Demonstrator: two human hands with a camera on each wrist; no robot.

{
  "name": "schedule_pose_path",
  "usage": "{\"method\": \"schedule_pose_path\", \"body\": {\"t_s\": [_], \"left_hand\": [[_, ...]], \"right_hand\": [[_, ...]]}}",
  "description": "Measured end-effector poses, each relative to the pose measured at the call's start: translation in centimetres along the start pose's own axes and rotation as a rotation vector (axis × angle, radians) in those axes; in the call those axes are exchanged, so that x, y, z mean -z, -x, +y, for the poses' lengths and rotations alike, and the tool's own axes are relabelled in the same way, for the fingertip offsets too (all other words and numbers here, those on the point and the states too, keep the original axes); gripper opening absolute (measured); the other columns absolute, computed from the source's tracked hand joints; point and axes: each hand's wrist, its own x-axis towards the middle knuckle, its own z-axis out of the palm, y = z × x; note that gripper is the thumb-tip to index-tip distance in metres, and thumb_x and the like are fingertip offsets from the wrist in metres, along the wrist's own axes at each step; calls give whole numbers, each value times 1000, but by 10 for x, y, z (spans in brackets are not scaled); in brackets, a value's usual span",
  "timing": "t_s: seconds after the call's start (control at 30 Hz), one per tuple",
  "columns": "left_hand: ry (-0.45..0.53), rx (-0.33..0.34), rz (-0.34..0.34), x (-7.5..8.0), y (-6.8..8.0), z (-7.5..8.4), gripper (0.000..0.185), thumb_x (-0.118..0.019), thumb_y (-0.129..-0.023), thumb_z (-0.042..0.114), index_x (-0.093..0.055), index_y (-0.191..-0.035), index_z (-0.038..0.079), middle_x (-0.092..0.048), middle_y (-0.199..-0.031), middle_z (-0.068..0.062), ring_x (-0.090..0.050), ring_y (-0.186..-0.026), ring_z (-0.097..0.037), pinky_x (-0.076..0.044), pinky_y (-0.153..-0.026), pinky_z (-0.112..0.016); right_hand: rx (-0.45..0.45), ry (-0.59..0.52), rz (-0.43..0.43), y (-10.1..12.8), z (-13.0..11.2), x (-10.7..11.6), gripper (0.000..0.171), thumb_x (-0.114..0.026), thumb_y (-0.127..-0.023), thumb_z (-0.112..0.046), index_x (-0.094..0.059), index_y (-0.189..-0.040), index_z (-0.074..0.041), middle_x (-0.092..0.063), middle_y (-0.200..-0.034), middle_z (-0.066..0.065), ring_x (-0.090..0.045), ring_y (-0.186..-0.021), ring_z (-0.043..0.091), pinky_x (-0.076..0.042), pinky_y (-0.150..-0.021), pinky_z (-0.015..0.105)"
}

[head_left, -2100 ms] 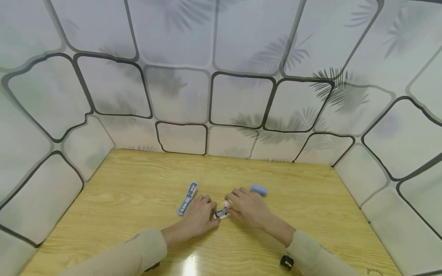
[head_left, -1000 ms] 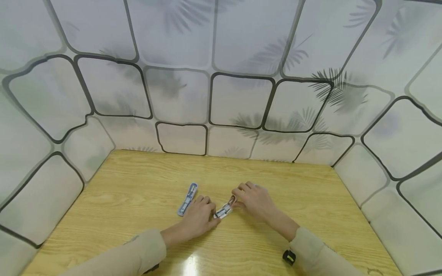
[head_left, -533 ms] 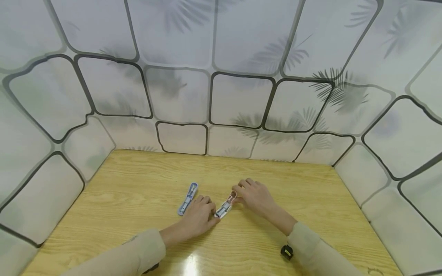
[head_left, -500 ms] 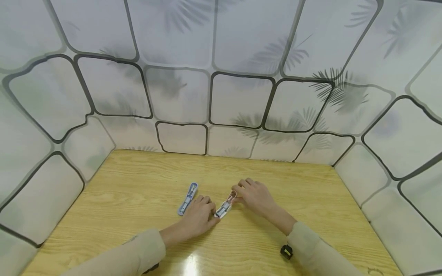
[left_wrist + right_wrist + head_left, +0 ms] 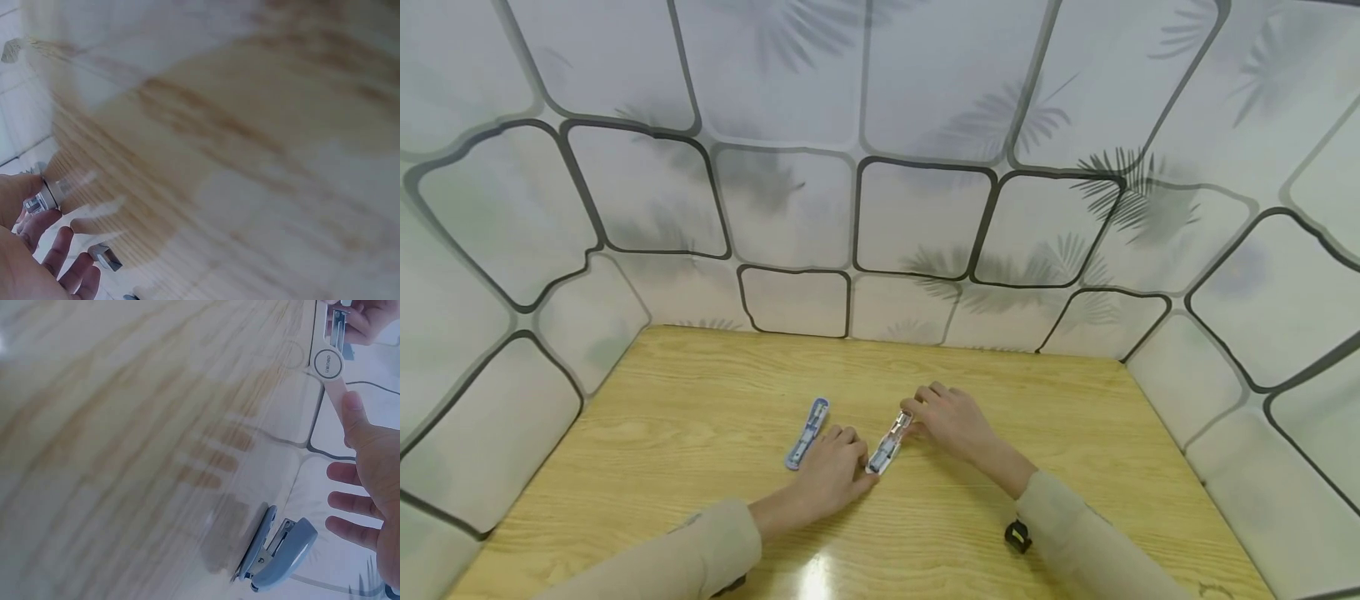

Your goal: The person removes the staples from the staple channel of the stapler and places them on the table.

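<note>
Between the two hands a white-and-pink stapler [image 5: 886, 450] lies swung open into a nearly straight line, its metal insides facing up. The left hand [image 5: 829, 468] pinches its near end between thumb and fingers. At the far end, the right hand [image 5: 953, 427] holds the pink arm by thumb and fingertips. In the right wrist view the stapler's round hinge badge [image 5: 328, 363] shows, with the thumb on the pink arm and the other fingers spread. A blue stapler [image 5: 807, 435], also opened out flat, lies just beyond the left hand.
A second blue stapler [image 5: 284, 553], folded, stands on the table below the right hand in the right wrist view; the right hand hides it in the head view. The wooden table [image 5: 715, 375] is bounded by patterned cloth walls [image 5: 797, 208].
The white-and-pink stapler has unfolded from bent to almost straight. The right hand has moved away from me, swinging the pink arm outward. The left hand has stayed in place.
</note>
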Motion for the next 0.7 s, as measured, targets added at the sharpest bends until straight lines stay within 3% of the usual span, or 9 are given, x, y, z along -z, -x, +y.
{"method": "schedule_pose_path", "body": {"t_s": [0.33,0.53,0.7], "left_hand": [[-2,13,20,-3,-1,1,30,-86,-86,39,-69,-82,15,-68,-94,-1,-55,-86,-16,-51,-80,-33],[6,18,18,-5,-1,1,31,-86,-86,39,-67,-81,15,-67,-94,-1,-55,-85,-16,-50,-79,-33],[5,23,17,-5,0,1,30,-86,-86,40,-69,-82,15,-68,-94,-1,-55,-85,-15,-51,-78,-32]], "right_hand": [[-37,-45,-76,-1,0,3,41,-75,-86,-54,-71,-114,-25,-72,-99,-3,-68,-89,17,-58,-70,29],[-130,-107,-92,2,-3,12,47,-78,-86,-53,-74,-118,-18,-73,-103,-1,-69,-91,17,-60,-75,29],[-230,-182,-84,7,-7,20,43,-82,-86,-49,-75,-114,-17,-73,-99,-2,-70,-85,17,-58,-68,28]]}}
